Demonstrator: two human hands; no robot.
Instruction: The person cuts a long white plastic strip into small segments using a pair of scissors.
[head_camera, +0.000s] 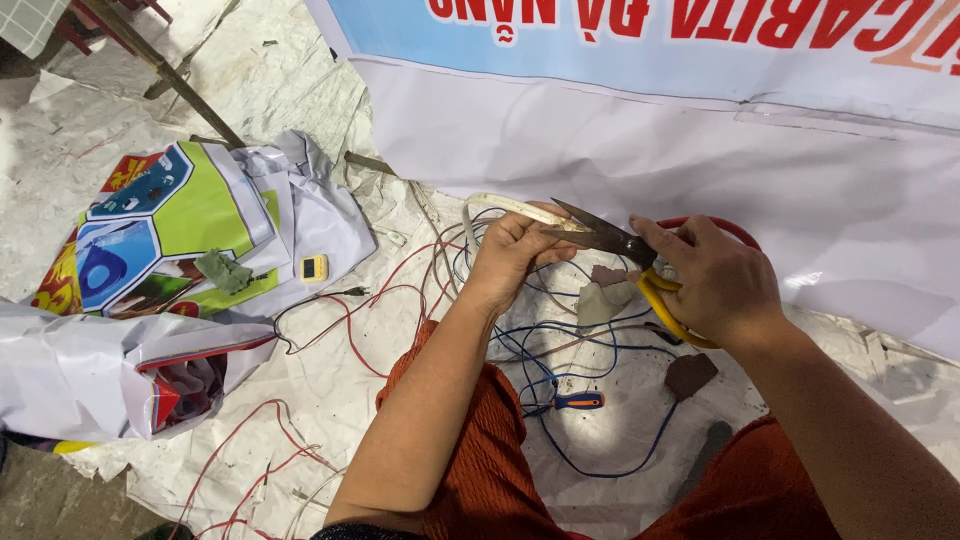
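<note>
Your left hand (515, 250) has its grip closed on a pale flat cable (500, 204), and it looks light and floppy, so hold just beside the blades. Your right hand (720, 280) is wrapped tight through the scissors (605, 235) handles, blades open at the cable.

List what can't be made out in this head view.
- Scissors: where the open blades meet the pale strip is covered by the left hand.
- Scissor handles: partly hidden inside the right hand.
- Small yellow device: too small to identify.
- Banner: cut off by the top edge.
- Red and blue wires: tangled, ends untraceable.
</note>
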